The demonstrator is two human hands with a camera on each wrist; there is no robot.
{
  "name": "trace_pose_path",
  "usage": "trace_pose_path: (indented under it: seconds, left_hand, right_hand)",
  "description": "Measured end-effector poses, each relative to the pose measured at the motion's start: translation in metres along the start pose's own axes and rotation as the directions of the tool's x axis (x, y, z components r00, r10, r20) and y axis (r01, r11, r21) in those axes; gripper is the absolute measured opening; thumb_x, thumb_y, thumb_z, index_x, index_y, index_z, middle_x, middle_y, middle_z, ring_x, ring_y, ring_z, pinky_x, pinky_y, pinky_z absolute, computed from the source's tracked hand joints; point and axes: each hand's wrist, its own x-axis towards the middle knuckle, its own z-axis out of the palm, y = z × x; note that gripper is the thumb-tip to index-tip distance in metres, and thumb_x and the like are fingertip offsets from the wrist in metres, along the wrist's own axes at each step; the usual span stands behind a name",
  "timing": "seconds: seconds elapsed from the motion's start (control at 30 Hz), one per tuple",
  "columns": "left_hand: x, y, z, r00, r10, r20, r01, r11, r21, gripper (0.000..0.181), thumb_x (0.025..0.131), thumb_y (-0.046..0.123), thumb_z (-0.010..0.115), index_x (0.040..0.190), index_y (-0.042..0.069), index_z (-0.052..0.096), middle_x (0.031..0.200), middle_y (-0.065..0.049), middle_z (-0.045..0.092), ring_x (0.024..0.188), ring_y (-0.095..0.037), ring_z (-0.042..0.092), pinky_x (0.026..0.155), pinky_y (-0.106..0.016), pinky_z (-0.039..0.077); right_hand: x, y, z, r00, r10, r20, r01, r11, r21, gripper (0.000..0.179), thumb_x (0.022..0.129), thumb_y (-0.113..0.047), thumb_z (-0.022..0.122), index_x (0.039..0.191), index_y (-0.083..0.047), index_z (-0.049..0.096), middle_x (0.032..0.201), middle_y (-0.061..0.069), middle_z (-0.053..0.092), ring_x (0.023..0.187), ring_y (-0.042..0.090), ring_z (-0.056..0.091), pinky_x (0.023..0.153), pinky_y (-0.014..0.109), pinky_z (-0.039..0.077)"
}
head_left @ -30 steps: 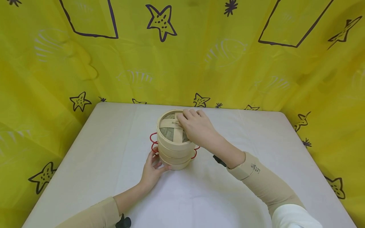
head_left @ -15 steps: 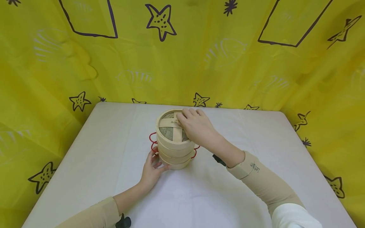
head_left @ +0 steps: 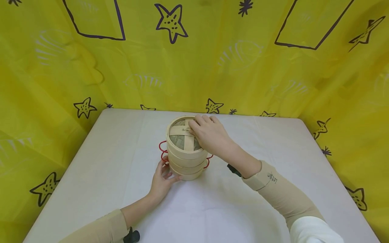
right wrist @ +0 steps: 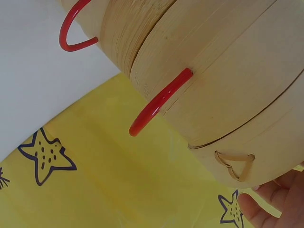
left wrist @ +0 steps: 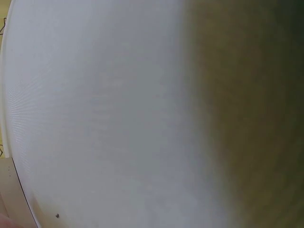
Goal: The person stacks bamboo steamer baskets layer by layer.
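Observation:
A small round bamboo steamer (head_left: 186,162) of stacked tiers stands on the table in the head view, with red loop handles (head_left: 163,146) at its sides. Its woven lid (head_left: 179,142) is crossed by pale strips and sits on top. My left hand (head_left: 161,184) holds the lowest tier, thumb at the front and fingers round the left side. Over the lid's right part, my right hand (head_left: 212,136) grips with bent fingers; its palm side is hidden. In the right wrist view, fingertips (right wrist: 259,209) reach the lid's edge, near a heart-shaped stitch (right wrist: 236,164).
The table (head_left: 100,175) has a white cover. Yellow curtains (head_left: 194,67) with starfish drawings hang behind it and at both sides. A blurred brownish shape (left wrist: 256,118) fills the right of the left wrist view; what it is, I cannot tell.

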Motion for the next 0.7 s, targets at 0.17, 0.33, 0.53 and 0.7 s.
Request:
trace_pose_path:
  seconds: [0.17,0.33,0.53,0.7]
  left_hand:
    - [0.000,0.002,-0.001,1.000,-0.004,0.001,0.004,1.000,-0.001,0.080,0.068,0.000,0.077,0.135,0.006,0.034,0.134,-0.014,0.037,0.124,-0.032,0.038,0.097,-0.042,0.042]
    - [0.000,0.007,-0.002,0.999,-0.034,0.003,0.034,0.999,0.014,0.079,0.068,0.001,0.078,0.135,0.007,0.035,0.132,-0.013,0.039,0.123,-0.033,0.039,0.095,-0.043,0.044]
    - [0.001,0.015,-0.008,0.995,-0.099,0.014,0.098,0.994,0.039,0.077,0.068,0.002,0.077,0.134,0.007,0.037,0.133,-0.012,0.042,0.122,-0.032,0.043,0.088,-0.038,0.047]
    - [-0.001,0.023,-0.022,0.981,-0.192,0.030,0.189,0.978,0.084,0.072,0.071,0.003,0.074,0.133,0.008,0.040,0.136,-0.011,0.042,0.119,-0.031,0.047,0.090,-0.040,0.047]
  right_hand:
    - [-0.001,0.002,-0.001,1.000,-0.005,-0.012,0.006,1.000,0.008,0.019,0.096,-0.028,0.045,0.102,-0.012,0.053,0.095,0.004,0.050,0.092,0.023,0.048,0.082,0.038,0.042]
    - [-0.005,0.004,-0.003,0.999,-0.018,-0.034,0.019,0.999,0.034,0.020,0.094,-0.031,0.049,0.103,-0.014,0.055,0.099,0.003,0.053,0.094,0.022,0.050,0.083,0.038,0.042]
    - [-0.016,0.012,-0.008,0.996,-0.028,-0.082,0.034,0.997,0.070,0.024,0.092,-0.033,0.054,0.107,-0.015,0.057,0.100,0.002,0.054,0.097,0.023,0.051,0.085,0.039,0.042]
    - [-0.029,0.025,-0.017,0.995,0.004,-0.101,0.006,0.995,0.101,0.026,0.089,-0.028,0.059,0.109,-0.012,0.058,0.102,0.006,0.056,0.099,0.026,0.052,0.088,0.044,0.043]
